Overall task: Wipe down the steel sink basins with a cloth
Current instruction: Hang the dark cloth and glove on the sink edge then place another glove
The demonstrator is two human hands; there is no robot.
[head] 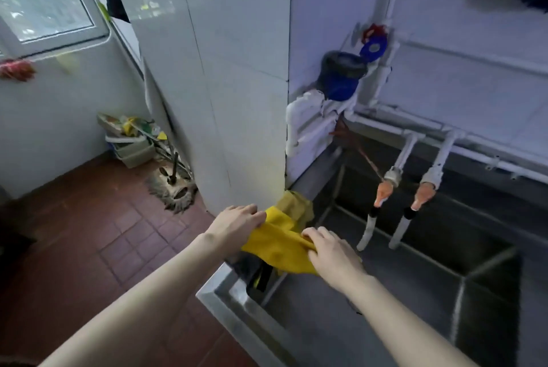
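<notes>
Head view: fingers of the right hand (332, 251) are curled into the yellow cloth (278, 243), bunching a fold. Fingers of the left hand (237, 224) are bent over the cloth's far edge, gripping it. The cloth is held over the left-end rim of the steel sink (225, 295), just below frame centre at 6 o'clock. Two orange-handled taps (382, 193) are noted at 2 o'clock of the cloth, above the basin (385, 283). Red floor tiles (98, 236) are seen at 8 o'clock.

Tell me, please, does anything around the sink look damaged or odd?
Yes: the white pipe wrapping below the blue meter looks torn and ragged, and a reddish cord runs from it down to the left tap.
</notes>
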